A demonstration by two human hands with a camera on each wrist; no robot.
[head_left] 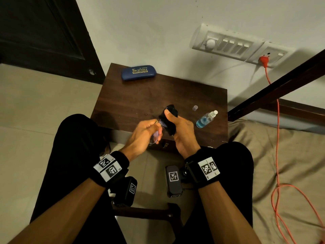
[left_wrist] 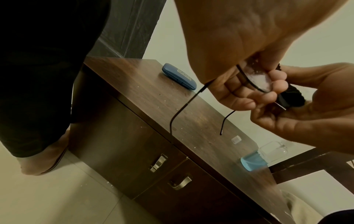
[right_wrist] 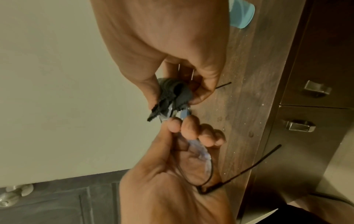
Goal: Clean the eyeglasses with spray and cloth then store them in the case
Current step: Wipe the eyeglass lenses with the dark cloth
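My left hand [head_left: 149,131] holds thin black-rimmed eyeglasses [left_wrist: 258,78] by one lens, its fingers curled round the frame, and the temples hang down over the table. My right hand [head_left: 177,124] pinches a black cloth [head_left: 171,118] folded over the other lens [right_wrist: 182,112], thumb on top. Both hands are above the near edge of the dark wooden table [head_left: 140,95]. A shut blue glasses case [head_left: 139,72] lies at the far left of the table. The spray bottle [head_left: 205,118] with blue liquid lies on its side at the right.
A small clear cap [head_left: 194,107] stands beside the bottle. The table has drawers with metal handles [left_wrist: 158,162] below. A beige bed [head_left: 281,155] is at the right, with an orange cord [head_left: 277,138] running from a wall socket. My knees flank the table.
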